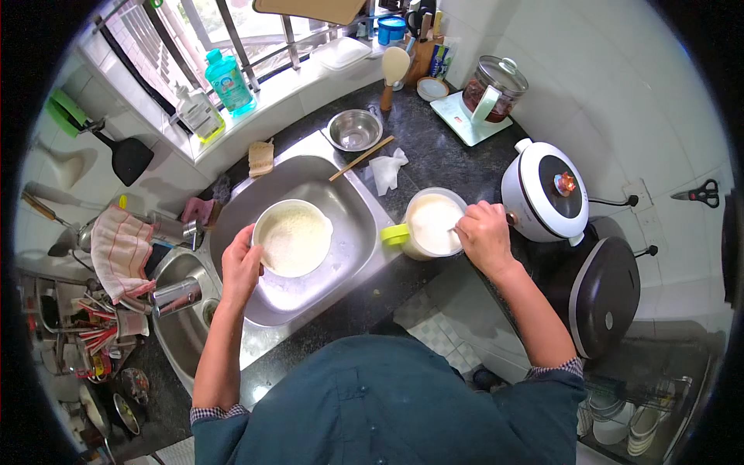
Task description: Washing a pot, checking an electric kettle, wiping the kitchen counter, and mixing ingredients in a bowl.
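My left hand [241, 264] grips the rim of a round white bowl [293, 238] over the large steel sink basin [349, 209]. Pale, cream-coloured contents with a grainy look fill much of the bowl. To the right, a clear pitcher with a green handle [395, 234] stands on the dark counter beside the sink, holding a white, milky substance. My right hand [483, 235] is at the pitcher's right rim, its fingers closed on a thin utensil handle that dips inside; the utensil's lower end is hidden.
Behind the pitcher lie a crumpled white tissue [388, 171], wooden chopsticks [361, 158] and a steel bowl [354, 130]. A white electric cooker [546, 192] stands right of my right hand, near a glass kettle [495, 90]. The steel faucet [177, 296] is at the left.
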`<action>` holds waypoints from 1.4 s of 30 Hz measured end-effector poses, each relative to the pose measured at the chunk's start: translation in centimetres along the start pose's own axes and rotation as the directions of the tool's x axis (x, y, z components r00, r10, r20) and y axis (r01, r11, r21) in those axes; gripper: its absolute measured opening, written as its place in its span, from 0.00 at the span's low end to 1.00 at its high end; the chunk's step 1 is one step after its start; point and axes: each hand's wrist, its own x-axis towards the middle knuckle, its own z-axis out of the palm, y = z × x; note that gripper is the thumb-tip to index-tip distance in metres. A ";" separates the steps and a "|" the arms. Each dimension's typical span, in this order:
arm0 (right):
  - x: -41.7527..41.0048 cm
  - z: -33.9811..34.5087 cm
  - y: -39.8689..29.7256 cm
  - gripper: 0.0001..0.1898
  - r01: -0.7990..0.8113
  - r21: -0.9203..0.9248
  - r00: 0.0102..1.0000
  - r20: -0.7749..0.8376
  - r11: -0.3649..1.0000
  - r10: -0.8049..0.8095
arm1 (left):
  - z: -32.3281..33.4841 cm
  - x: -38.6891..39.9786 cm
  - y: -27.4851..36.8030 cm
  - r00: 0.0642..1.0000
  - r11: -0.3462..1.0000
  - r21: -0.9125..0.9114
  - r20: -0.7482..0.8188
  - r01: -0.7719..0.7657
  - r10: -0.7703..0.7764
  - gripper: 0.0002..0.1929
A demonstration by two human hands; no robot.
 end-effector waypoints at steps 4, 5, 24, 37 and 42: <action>1.7 0.8 0.3 0.06 -0.007 -0.015 0.994 -0.110 1.000 0.005 | 0.6 -0.1 1.0 1.000 0.999 0.046 0.018 0.001 -0.002 0.21; 2.1 1.3 0.5 0.05 0.009 -0.034 0.991 -0.132 0.999 -0.013 | 0.8 0.0 1.1 1.000 0.999 0.045 0.028 -0.006 0.005 0.21; 2.6 1.4 -0.9 0.06 -0.002 0.105 0.988 -0.153 0.995 0.018 | 1.3 0.1 0.9 0.999 1.000 -0.017 0.042 0.023 -0.022 0.22; 0.2 -0.9 -1.5 0.05 -0.111 0.081 0.988 0.114 0.990 0.102 | 0.6 0.6 -0.1 0.999 0.999 -0.041 0.050 0.007 -0.005 0.21; 2.2 0.1 -2.1 0.05 -0.084 0.208 0.984 -0.136 0.975 0.114 | 0.8 1.1 -0.5 0.999 0.998 -0.059 0.037 -0.003 0.005 0.21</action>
